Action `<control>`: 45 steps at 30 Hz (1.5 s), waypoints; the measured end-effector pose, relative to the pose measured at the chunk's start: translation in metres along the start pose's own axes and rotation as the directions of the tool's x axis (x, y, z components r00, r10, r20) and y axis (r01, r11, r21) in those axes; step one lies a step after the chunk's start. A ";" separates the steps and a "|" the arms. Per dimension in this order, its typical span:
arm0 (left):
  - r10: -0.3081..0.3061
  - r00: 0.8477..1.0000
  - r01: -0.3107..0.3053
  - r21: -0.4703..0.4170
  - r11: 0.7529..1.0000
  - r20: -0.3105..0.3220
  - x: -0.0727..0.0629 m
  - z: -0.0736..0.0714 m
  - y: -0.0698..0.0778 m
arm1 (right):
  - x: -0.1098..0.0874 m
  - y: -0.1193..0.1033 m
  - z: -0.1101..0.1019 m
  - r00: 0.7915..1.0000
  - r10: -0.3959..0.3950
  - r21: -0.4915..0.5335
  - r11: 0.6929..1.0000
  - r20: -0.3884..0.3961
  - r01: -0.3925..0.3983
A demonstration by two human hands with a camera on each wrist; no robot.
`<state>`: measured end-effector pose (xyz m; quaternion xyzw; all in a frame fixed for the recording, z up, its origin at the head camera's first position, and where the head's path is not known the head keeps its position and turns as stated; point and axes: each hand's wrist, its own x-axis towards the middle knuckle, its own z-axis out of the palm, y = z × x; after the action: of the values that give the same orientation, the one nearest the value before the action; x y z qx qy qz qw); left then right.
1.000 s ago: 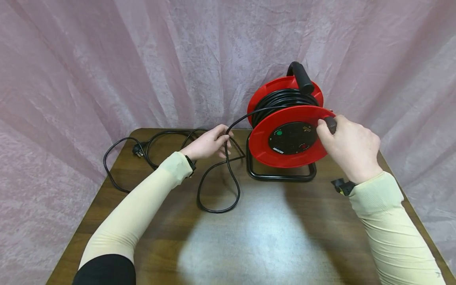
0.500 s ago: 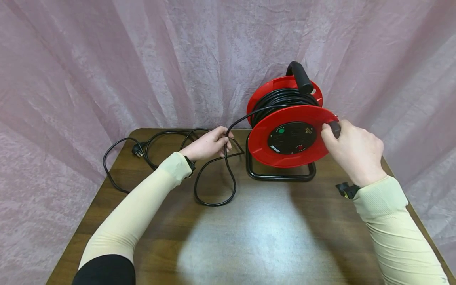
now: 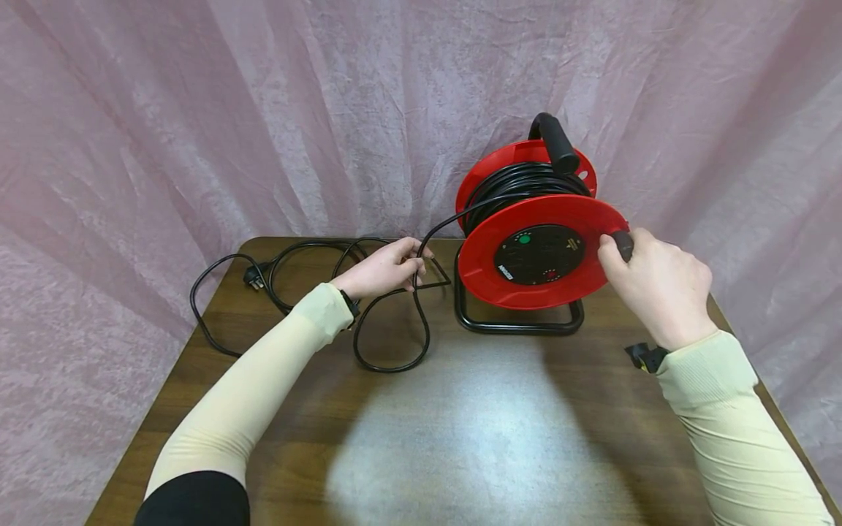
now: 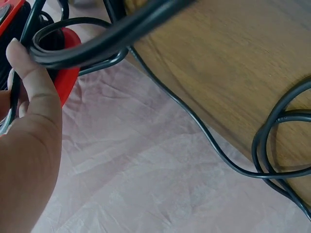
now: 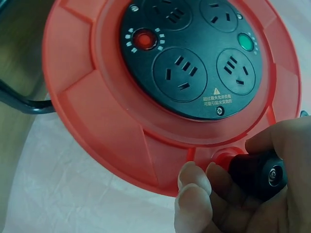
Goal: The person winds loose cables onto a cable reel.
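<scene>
A red cable reel [image 3: 480,270] stands on a black tube frame [image 3: 520,328] at the back right of the table, black cable wound on its drum. My right hand [image 3: 661,285] grips the black crank knob [image 3: 622,245] at the disc's right edge; the right wrist view shows fingers curled about the knob [image 5: 260,174]. Left of the reel, my left hand [image 3: 381,269] pinches the black cable [image 3: 442,225] between thumb and fingers. From there the cable runs up to the drum, and a loose loop [image 3: 392,370] hangs below the hand.
More cable [image 3: 197,307] lies in loops at the back left, partly past the table edge, with a black plug [image 3: 255,276] among them. A black carrying handle [image 3: 555,144] tops the reel. A pink curtain [image 3: 368,109] hangs behind the wooden table [image 3: 296,438].
The reel's disc has turned slightly clockwise, and my right hand has moved right and down with the knob. The loose loop has drawn upward and smaller. My left hand has barely moved.
</scene>
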<state>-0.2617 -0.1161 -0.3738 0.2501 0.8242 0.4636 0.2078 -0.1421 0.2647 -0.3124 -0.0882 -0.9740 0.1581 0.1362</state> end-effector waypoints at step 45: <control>0.036 0.991 -0.048 0.095 0.994 0.131 -0.008 0.004 -0.002 | -0.009 0.027 0.025 0.996 0.000 -0.021 1.000 0.086 0.001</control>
<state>-0.2534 -0.1197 -0.3764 0.3066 0.8254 0.4099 0.2383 -0.1372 0.2805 -0.3466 -0.0825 -0.9806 0.1513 0.0931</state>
